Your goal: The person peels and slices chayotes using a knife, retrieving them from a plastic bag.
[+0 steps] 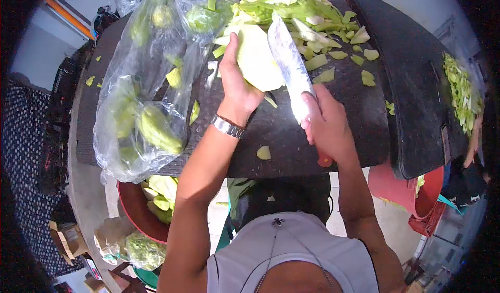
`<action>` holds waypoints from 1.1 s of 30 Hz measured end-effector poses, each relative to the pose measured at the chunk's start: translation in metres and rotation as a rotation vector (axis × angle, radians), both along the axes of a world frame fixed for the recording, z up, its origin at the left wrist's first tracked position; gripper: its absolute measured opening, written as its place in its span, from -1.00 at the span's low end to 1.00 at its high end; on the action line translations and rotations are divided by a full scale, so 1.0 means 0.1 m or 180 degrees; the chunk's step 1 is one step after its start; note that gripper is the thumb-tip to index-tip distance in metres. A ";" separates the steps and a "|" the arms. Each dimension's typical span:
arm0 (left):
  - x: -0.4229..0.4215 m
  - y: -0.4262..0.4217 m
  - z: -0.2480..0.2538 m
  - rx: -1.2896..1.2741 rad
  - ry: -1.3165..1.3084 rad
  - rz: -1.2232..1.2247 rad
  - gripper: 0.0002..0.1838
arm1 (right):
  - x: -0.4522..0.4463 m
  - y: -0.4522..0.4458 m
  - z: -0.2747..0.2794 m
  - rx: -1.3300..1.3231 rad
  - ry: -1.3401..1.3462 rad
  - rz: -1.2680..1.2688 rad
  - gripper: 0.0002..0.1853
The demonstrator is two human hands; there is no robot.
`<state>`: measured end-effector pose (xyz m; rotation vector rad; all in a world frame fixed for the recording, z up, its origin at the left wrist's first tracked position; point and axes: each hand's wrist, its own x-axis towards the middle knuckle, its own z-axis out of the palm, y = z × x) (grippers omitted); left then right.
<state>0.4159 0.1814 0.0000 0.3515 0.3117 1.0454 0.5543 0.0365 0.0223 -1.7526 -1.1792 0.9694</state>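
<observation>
My left hand [238,82] is wrapped round a large peeled green fruit [258,58], pale and smooth, which looks like a green papaya. A broad-bladed knife [289,64] with a red handle is gripped in my right hand [329,123], its blade pointing up and away along the fruit's right side. Whether the blade touches the fruit I cannot tell. Beyond them lies a heap of green peelings [297,11], with loose pieces scattered to its right. Left of my left hand, a clear plastic bag [156,84] holds several green fruits.
The dark work surface [234,157] lies under my hands. A red tub [125,209] of pale pieces stands below its left edge, and another red bucket [429,189] below the right. A black board or case [411,84] adjoins on the right, with more peelings [461,95] beyond.
</observation>
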 end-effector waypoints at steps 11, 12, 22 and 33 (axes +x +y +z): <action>0.01 -0.01 -0.04 0.0183 0.0308 0.0035 -0.50 | -0.08 -0.19 -0.12 -0.0272 -0.0322 -0.0037 -0.78; 0.01 -0.01 -0.03 0.0199 0.0319 0.0039 -0.51 | -0.07 -0.19 -0.17 -0.0220 -0.0397 0.0021 -0.78; 0.13 -0.19 -0.03 0.0124 0.0361 -0.0239 -0.49 | -0.11 0.00 -0.18 -0.0112 0.0575 0.0009 -0.76; 0.11 -0.09 -0.17 0.0153 0.0421 -0.0110 -0.40 | -0.30 0.04 -0.27 -0.0268 0.0924 0.0088 -0.78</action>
